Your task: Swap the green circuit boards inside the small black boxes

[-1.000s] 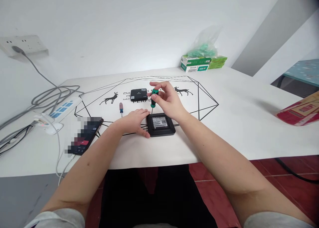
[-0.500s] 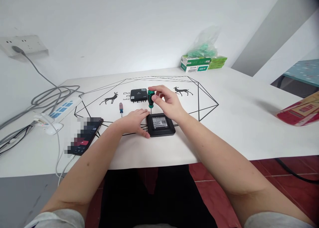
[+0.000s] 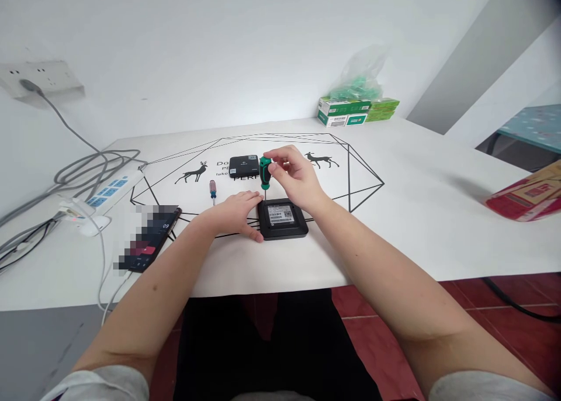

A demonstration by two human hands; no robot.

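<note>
A black square box (image 3: 286,228) with a white label lies on the white table. My right hand (image 3: 298,176) grips the green and black handle of an upright screwdriver (image 3: 265,173), whose tip meets the box near its back left corner. Along the left edge of the box rests my left hand (image 3: 242,215), thumb and fingers apart, touching its side. A second screwdriver (image 3: 213,189), with a red and blue handle, lies to the left. Behind the hands sits a smaller black box (image 3: 244,166).
At the left are a phone (image 3: 153,240), a power strip (image 3: 114,192) and coiled grey cables (image 3: 99,155). Green and white boxes (image 3: 344,112) under a plastic bag (image 3: 360,76) stand at the back. A red package (image 3: 526,196) is at the right edge.
My right hand's fingers have shifted slightly on the screwdriver handle, a little to the right. My left hand and the black box look almost unmoved.
</note>
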